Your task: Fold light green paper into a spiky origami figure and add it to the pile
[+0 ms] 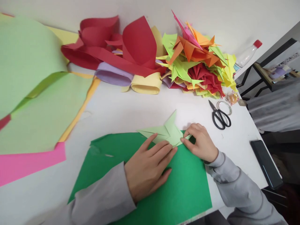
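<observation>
Pale-green folded paper [167,132], partly hidden under flat open left hand [147,167]; right hand [201,144] pinches its edge.

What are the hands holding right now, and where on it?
The folded light green paper: left hand presses flat on its near edge, right hand pinches its right corner.

White table [140,106] — paper sheets [182,190]; scissors [220,117]

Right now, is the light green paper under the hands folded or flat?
Folded. The light green paper shows creases and pointed flaps; the left hand presses it, the right hand pinches its edge.
</observation>
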`<state>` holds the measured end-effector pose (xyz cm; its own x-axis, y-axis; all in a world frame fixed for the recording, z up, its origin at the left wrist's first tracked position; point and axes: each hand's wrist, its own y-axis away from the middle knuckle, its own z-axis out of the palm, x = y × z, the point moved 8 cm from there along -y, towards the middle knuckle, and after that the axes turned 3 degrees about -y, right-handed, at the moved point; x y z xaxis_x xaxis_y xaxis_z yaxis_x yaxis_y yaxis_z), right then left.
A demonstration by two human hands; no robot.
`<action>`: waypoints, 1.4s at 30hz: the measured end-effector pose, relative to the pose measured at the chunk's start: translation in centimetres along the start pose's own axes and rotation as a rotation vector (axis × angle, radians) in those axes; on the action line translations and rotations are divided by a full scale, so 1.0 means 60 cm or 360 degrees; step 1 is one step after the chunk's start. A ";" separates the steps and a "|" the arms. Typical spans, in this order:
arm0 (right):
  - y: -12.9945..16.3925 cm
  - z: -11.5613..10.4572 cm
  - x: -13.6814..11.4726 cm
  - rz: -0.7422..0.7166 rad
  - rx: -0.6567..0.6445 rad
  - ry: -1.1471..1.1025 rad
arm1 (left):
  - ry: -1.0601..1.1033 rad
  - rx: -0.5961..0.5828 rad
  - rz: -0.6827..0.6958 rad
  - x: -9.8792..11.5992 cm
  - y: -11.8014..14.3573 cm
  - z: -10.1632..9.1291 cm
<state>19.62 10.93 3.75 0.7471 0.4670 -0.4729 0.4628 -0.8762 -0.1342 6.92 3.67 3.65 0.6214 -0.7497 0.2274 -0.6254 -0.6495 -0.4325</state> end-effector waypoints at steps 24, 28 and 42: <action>0.004 0.001 -0.004 0.0029 -0.0024 -0.0031 | -0.0129 -0.0022 -0.0121 0.004 0.003 0.007; 0.005 0.002 -0.005 0.0028 -0.0030 -0.0013 | -0.0147 -0.0002 -0.0078 0.008 0.002 0.006; 0.005 0.001 -0.005 0.0018 -0.0016 -0.0035 | -0.0234 0.0199 -0.0049 0.012 0.006 -0.004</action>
<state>19.51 10.52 3.78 0.7419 0.4540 -0.4934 0.4590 -0.8803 -0.1198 7.03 2.88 3.86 0.7072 -0.6973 0.1166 -0.5471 -0.6443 -0.5344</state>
